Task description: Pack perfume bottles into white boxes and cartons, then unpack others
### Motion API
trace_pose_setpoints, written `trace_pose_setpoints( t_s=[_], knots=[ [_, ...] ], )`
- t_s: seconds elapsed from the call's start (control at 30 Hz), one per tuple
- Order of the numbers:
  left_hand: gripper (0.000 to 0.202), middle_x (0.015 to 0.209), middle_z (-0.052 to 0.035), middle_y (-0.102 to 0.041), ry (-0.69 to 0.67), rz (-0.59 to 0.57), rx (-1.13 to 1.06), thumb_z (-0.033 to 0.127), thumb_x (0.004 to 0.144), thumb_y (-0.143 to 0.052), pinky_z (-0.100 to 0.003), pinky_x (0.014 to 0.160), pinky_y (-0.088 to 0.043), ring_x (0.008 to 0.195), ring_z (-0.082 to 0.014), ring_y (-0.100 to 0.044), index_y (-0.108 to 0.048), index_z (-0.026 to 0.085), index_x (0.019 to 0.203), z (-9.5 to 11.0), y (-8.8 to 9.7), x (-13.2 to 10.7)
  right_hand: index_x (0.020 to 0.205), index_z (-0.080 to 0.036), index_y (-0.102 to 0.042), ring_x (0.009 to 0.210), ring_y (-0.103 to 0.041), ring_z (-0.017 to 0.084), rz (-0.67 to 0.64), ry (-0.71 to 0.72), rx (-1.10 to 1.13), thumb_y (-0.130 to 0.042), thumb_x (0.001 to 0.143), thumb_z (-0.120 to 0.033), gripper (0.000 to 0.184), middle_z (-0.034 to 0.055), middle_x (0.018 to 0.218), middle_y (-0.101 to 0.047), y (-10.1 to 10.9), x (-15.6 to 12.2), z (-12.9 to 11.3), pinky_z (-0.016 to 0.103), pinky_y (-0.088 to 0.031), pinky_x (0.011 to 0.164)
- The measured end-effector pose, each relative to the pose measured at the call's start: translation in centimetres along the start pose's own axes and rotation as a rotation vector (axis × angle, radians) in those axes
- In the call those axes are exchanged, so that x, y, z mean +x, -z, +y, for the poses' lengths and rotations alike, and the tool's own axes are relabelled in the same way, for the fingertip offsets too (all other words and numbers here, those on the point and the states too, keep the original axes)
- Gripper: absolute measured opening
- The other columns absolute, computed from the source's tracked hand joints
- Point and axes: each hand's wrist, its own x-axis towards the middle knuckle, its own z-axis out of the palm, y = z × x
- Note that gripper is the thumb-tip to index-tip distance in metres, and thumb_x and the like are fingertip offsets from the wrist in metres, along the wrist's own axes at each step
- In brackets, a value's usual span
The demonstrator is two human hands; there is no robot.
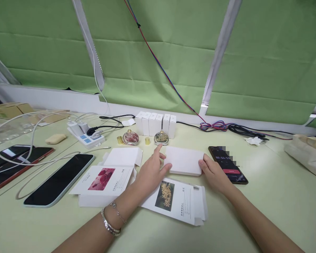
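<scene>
A flat white box [184, 160] is held slightly tilted above the table. My right hand [215, 174] grips its right end, thumb on top and the other fingers mostly hidden. At the left end is my left hand [153, 168], its thumb tip by the box's near corner and its index finger stretched toward a glass bottle with yellow flowers [161, 137]. Beneath the hands lies an unfolded carton with a yellow-flower picture [171, 200]. Left of it rests a carton with a pink-rose picture [105, 179]. A glass bottle with pink petals [130, 137] stands behind, near gold caps [147, 141].
Several small white boxes [155, 124] stand in a row at the back. A phone showing a timer [228, 165] lies right; another phone [60, 179] lies left. A power strip [88, 135] has white cables. Bundled wires [244, 131] and a cloth bag [307, 154] are at right.
</scene>
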Motion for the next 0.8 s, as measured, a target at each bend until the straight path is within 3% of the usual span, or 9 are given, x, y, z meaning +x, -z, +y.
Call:
trace_pose_setpoints(
  t_s=[0.13,0.23,0.3,0.4,0.47,0.53,0.63,0.73,0.8],
  knots=[
    [0.088,0.135,-0.0157,-0.044,0.003,-0.144,-0.236,0.048,0.071,-0.065,-0.043,0.098,-0.032,0.123,-0.0315,-0.041,-0.021,0.019,0.141,-0.8,-0.7,-0.1,0.093,-0.022,-0.048,0.076,-0.056,0.022,0.115,-0.039,0.095,-0.025,0.090,-0.048,0.035,0.0027,0.074,-0.059,-0.3,0.4,0.4,0.033,-0.045,0.067],
    [0.078,0.136,-0.0153,-0.043,-0.007,-0.212,-0.348,0.047,0.071,-0.066,-0.046,0.101,-0.029,0.125,-0.0318,-0.039,-0.032,0.020,0.136,-0.8,-0.8,0.0,0.107,-0.021,-0.050,0.092,-0.056,0.022,0.183,-0.004,0.253,-0.030,0.088,-0.051,0.040,0.0065,0.097,-0.061,-0.4,0.6,0.6,0.034,-0.043,0.080],
    [0.079,0.136,-0.0163,-0.042,-0.005,-0.231,-0.448,0.046,0.071,-0.066,-0.046,0.101,-0.030,0.125,-0.0313,-0.038,-0.030,0.020,0.136,-0.5,-0.8,0.1,0.112,-0.023,-0.049,0.097,-0.055,0.022,0.188,0.012,0.439,-0.037,0.086,-0.053,0.042,0.0068,0.110,-0.060,-0.6,0.7,0.7,0.033,-0.043,0.084],
    [0.089,0.136,-0.0168,-0.041,-0.004,-0.251,-0.633,0.042,0.070,-0.069,-0.045,0.101,-0.030,0.128,-0.0292,-0.035,-0.017,0.021,0.140,-0.1,-0.8,0.2,0.116,-0.026,-0.048,0.096,-0.058,0.021,0.121,-0.043,0.728,-0.043,0.083,-0.056,0.044,0.0060,0.116,-0.059,-0.9,0.6,0.5,0.032,-0.046,0.077],
    [0.089,0.132,-0.0150,-0.045,0.000,-0.229,-0.711,0.036,0.070,-0.070,-0.043,0.098,-0.035,0.122,-0.0274,-0.042,-0.016,0.023,0.140,0.2,-0.6,0.2,0.113,-0.026,-0.049,0.091,-0.060,0.021,0.078,-0.113,0.820,-0.047,0.080,-0.057,0.045,0.0059,0.112,-0.061,-1.2,0.6,0.3,0.030,-0.048,0.071],
    [0.072,0.120,-0.0107,-0.055,-0.009,-0.181,-0.710,0.031,0.071,-0.068,-0.038,0.089,-0.042,0.106,-0.0242,-0.054,-0.032,0.023,0.132,0.6,-0.4,0.1,0.105,-0.023,-0.053,0.084,-0.060,0.021,0.067,-0.171,0.813,-0.050,0.078,-0.057,0.043,0.0059,0.101,-0.064,-1.4,0.5,0.1,0.029,-0.047,0.067],
    [0.030,0.100,-0.0035,-0.063,-0.083,-0.126,-0.604,0.028,0.073,-0.063,-0.031,0.076,-0.046,0.086,-0.0189,-0.059,-0.058,0.022,0.102,1.1,0.0,-0.3,0.105,-0.023,-0.052,0.073,-0.059,0.020,0.101,-0.229,0.749,-0.052,0.077,-0.055,0.043,0.0028,0.082,-0.064,-1.8,0.4,-0.2,0.029,-0.046,0.063],
    [0.016,0.086,-0.0011,-0.064,-0.147,-0.071,-0.536,0.032,0.075,-0.062,-0.027,0.070,-0.045,0.078,-0.0170,-0.058,-0.063,0.020,0.085,1.5,0.2,-0.6,0.113,-0.024,-0.048,0.074,-0.059,0.021,0.168,-0.232,0.573,-0.046,0.080,-0.056,0.046,0.0024,0.082,-0.063,-1.9,0.2,-0.6,0.032,-0.046,0.067],
    [0.017,0.079,-0.0005,-0.064,-0.131,-0.001,-0.555,0.034,0.076,-0.061,-0.027,0.068,-0.045,0.074,-0.0161,-0.057,-0.062,0.018,0.082,1.7,0.3,-0.6,0.112,-0.023,-0.049,0.090,-0.058,0.023,0.197,-0.128,0.433,-0.035,0.084,-0.057,0.047,0.0062,0.099,-0.061,-1.9,-0.2,-1.2,0.036,-0.045,0.078]
  ],
)
